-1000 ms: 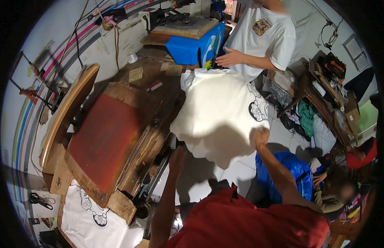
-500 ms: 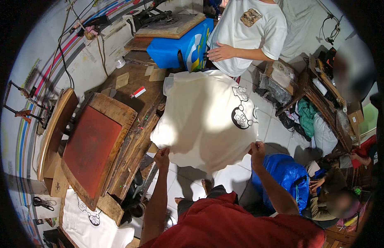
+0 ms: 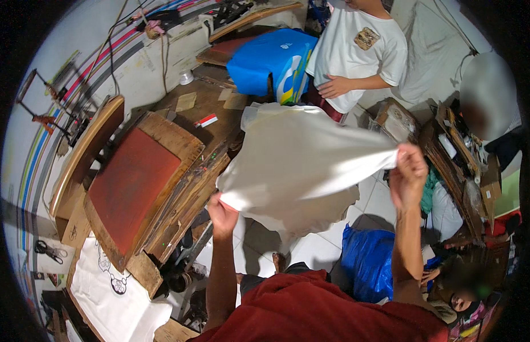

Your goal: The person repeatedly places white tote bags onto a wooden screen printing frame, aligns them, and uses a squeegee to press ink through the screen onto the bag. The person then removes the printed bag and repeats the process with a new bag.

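A white cloth piece (image 3: 302,154) is stretched between my two hands, its right side pulled up and out to a point. My left hand (image 3: 222,214) pinches its near left corner, beside the wooden bench. Farther right and higher, my right hand (image 3: 409,174) grips the other corner with curled fingers. Beneath the raised cloth, more pale cloth (image 3: 319,214) shows along the near edge. Whatever supports this lower cloth is hidden. No print shows on the visible side of the stretched piece.
Left stands a wooden bench with a red-topped press board (image 3: 134,185). A white cloth with black cartoon prints (image 3: 108,285) lies below it. Beyond are a blue covered box (image 3: 265,62) and a person in a white shirt (image 3: 356,57). A blue bag (image 3: 367,256) and another person are at right.
My right hand has risen and moved right, drawing the cloth's corner with it. The black cartoon print on the cloth's right side is now out of sight. The whole view has shifted slightly.
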Demonstrator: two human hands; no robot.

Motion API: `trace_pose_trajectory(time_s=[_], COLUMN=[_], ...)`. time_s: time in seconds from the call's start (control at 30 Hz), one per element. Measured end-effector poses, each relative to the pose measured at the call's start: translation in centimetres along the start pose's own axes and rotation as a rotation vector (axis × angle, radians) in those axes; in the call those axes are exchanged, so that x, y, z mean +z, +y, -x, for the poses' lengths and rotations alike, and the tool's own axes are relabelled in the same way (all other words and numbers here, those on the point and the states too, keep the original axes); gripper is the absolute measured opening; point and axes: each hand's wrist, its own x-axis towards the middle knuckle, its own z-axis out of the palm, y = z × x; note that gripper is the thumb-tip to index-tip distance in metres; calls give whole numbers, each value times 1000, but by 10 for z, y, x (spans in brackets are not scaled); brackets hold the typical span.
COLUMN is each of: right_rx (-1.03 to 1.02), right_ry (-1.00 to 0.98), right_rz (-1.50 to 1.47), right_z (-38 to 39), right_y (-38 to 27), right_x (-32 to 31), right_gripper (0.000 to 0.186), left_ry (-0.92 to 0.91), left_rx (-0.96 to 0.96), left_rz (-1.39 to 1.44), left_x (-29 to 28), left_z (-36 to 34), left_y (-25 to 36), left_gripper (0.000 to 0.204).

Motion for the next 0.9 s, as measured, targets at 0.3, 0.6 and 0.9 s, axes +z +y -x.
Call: trace_pose_trajectory(time_s=[0.3, 0.6, 0.9], right_rx=[-182, -172, 242], right_ry=[-202, -463, -716], right_rz=[-148, -440, -512], right_z=[-68, -108, -103], right_y=[-16, 15, 88], right_x=[70, 211, 398], right_gripper=[32, 40, 49], left_ry=[-194, -178, 539], left_rx=[686, 1362, 1384], left_rz=[-29, -661, -926], left_x=[164, 239, 216], left_z=[146, 339, 340], left_y=[138, 217, 356], left_gripper=[32, 35, 53])
